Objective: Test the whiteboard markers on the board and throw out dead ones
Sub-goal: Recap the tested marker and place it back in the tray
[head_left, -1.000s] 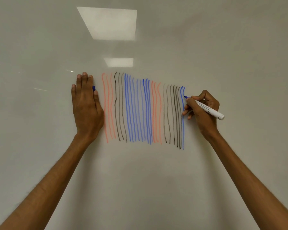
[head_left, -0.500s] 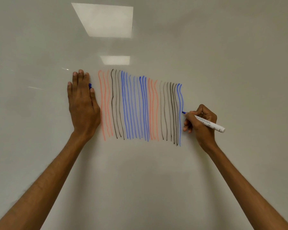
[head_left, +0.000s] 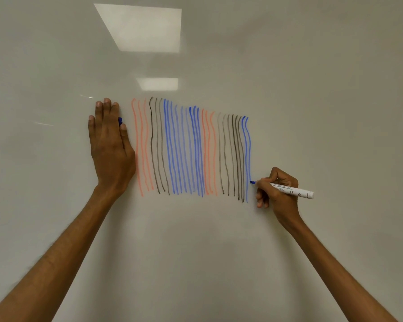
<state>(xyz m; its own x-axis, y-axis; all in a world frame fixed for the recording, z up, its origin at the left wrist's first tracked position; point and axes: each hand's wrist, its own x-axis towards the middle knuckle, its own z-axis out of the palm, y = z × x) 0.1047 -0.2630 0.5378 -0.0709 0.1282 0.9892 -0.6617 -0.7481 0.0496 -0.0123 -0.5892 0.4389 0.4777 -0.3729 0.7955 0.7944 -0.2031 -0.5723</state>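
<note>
The right hand [head_left: 277, 194] curls its fingers around a white marker with a blue tip [head_left: 291, 191], pinching it near the front. The tip touches the big shiny white board [head_left: 312, 89] at the low end of the last blue line on the right. Wavy lines [head_left: 191, 149] in orange, black and blue stand side by side there. The left hand [head_left: 111, 149] lies flat on the board just left of them, fingers straight and together, a small dark blue thing [head_left: 120, 121] peeking out beside its first finger.

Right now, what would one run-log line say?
right hand: grips marker, tip on whiteboard | blue line: clear ink | left hand: flat on whiteboard, blue cap beside index finger
</note>
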